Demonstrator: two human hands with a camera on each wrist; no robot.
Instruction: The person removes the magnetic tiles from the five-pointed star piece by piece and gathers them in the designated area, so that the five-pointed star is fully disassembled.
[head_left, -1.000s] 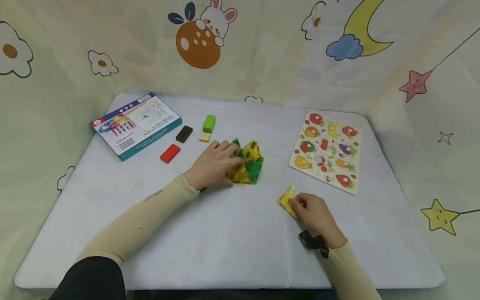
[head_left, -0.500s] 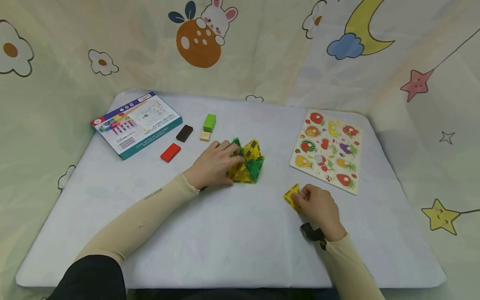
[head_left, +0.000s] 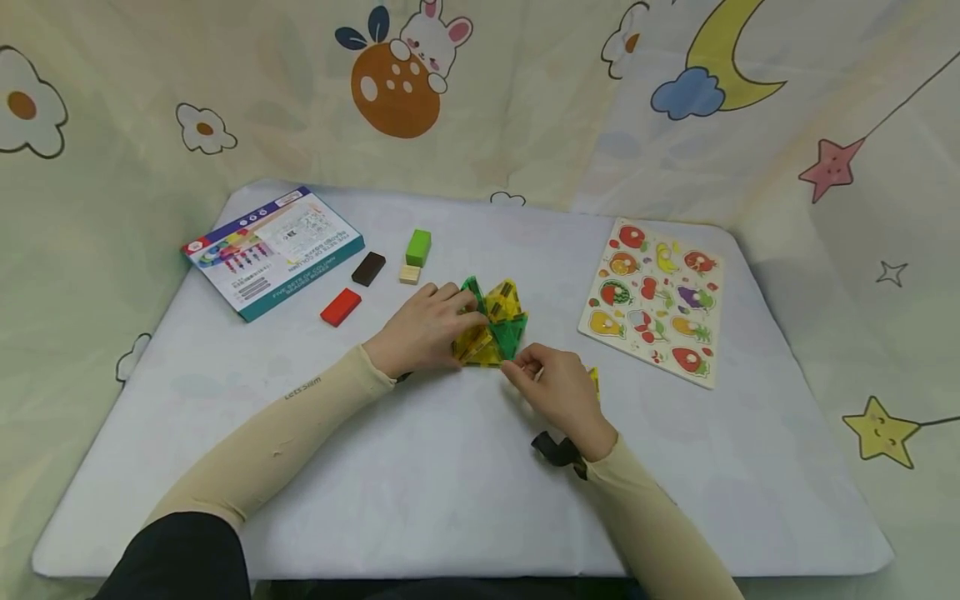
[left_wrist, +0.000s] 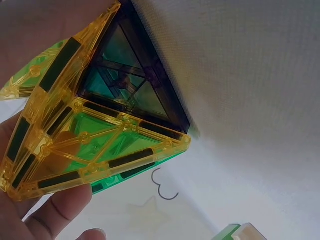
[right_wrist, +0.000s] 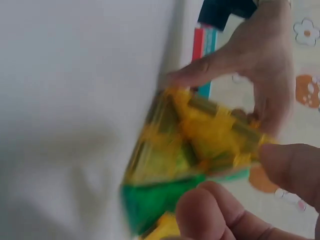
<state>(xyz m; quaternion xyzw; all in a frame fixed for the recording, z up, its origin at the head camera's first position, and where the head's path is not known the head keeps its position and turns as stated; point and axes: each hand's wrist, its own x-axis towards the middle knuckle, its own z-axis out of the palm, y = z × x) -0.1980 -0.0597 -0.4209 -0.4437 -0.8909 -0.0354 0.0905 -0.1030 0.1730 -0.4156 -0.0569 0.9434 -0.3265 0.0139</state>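
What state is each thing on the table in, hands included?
Tile model, pieces joined, gripped
Left hand, gripping the model
Right hand, beside it, fingers bent, contact unclear
Yellow piece, mostly hidden behind that hand
Box, lying flat, print up
Fruit board, lying flat, pictures up
Red block, lying flat
Dark block, lying flat
Green block, just beyond the tan block
Tan block, in front of it

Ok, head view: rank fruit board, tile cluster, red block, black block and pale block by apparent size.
Fruit board
Tile cluster, partly hidden
Red block, black block: too alike to rank
Pale block
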